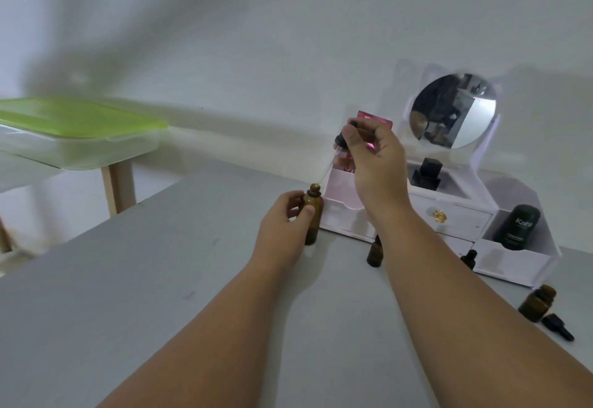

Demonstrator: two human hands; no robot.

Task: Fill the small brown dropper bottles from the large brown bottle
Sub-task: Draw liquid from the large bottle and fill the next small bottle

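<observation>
My left hand [284, 224] grips the large brown bottle [312, 215], which stands upright and uncapped on the grey table [160, 295]. My right hand [375, 163] pinches a black-capped dropper [340, 141] above it. The glass pipette [327, 170] slants down, its tip just over the bottle mouth. A small brown bottle [374, 252] stands behind my right forearm, partly hidden. Another small brown bottle [537, 303] stands open at the right, with a loose black dropper cap [557, 326] lying beside it. A capped small bottle [469, 258] stands near the organiser.
A white cosmetic organiser [449, 215] with a round mirror [452, 110], drawers and a black tube [516, 226] lines the table's far right. A pink box [373, 118] sticks up behind my right hand. A green-lidded container [73, 128] rests on a side table at left.
</observation>
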